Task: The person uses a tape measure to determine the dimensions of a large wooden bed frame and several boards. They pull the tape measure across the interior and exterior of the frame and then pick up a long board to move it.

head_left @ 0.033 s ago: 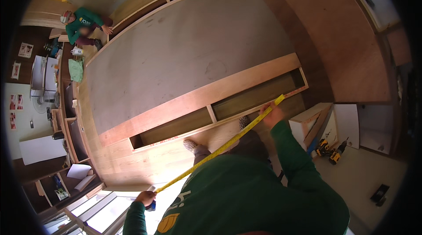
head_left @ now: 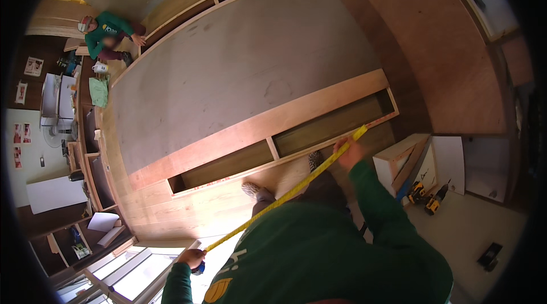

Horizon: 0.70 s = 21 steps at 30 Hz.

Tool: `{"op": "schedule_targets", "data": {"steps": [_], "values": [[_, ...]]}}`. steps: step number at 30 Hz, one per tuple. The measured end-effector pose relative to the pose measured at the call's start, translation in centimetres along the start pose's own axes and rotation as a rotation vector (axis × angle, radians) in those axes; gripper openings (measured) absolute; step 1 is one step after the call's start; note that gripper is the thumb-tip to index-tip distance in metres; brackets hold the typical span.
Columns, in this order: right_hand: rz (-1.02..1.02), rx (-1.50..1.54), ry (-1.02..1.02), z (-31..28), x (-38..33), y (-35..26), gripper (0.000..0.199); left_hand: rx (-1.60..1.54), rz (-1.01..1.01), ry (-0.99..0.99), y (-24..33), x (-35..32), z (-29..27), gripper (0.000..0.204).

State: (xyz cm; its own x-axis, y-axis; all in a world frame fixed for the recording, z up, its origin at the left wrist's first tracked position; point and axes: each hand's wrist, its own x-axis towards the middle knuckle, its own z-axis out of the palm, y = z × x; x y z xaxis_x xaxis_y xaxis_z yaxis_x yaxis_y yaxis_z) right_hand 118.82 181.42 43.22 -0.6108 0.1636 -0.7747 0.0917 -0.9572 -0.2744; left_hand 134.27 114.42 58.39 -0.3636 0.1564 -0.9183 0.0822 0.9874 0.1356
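A yellow tape measure blade (head_left: pixel 285 194) stretches slantwise across my body, from lower left to upper right. At its lower end my left hand (head_left: pixel 191 258) is closed around the tape's case (head_left: pixel 199 268), of which a blue part shows. My right hand (head_left: pixel 349 155) grips the blade near its free end, and a short length sticks out past the fingers. That free end lies in view near the front rail of a long wooden frame (head_left: pixel 273 148), which has open compartments. I cannot tell whether the blade touches the rail.
A large grey panel (head_left: pixel 239 65) lies beyond the frame. At the far left a co-worker (head_left: pixel 111 33) in green crouches by its corner. Two yellow-black power drills (head_left: pixel 435 200) stand at the right beside a white-sided box (head_left: pixel 393 161). Shelving (head_left: pixel 62 247) lines the left.
Both hands have shifted very slightly, with the tape's free end a little lower and farther left. More of the blue case shows under my left hand.
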Motion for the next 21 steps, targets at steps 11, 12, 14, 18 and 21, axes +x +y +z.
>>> {"op": "schedule_targets", "data": {"steps": [11,12,14,18,21], "values": [[0.46,-0.196,0.099,-4.9,-4.3,0.8,0.028,-0.256,0.04,0.059,26.2,-0.9,-8.7,0.04],[0.475,-0.195,0.089,-4.5,-4.8,0.4,0.029,-0.288,0.07,0.078,26.9,-0.5,-8.5,0.041],[0.503,-0.188,0.07,-3.9,-5.2,-0.6,0.03,-0.301,0.137,0.086,27.5,0.1,-8.3,0.038],[0.405,-0.029,0.046,-4.3,-3.2,-2.4,0.033,-0.287,0.124,0.032,29.7,-0.3,-9.5,0.031],[0.374,-0.006,0.044,-2.6,-2.9,-5.3,0.032,-0.333,0.104,-0.063,27.5,-0.7,-7.5,0.035]]}}
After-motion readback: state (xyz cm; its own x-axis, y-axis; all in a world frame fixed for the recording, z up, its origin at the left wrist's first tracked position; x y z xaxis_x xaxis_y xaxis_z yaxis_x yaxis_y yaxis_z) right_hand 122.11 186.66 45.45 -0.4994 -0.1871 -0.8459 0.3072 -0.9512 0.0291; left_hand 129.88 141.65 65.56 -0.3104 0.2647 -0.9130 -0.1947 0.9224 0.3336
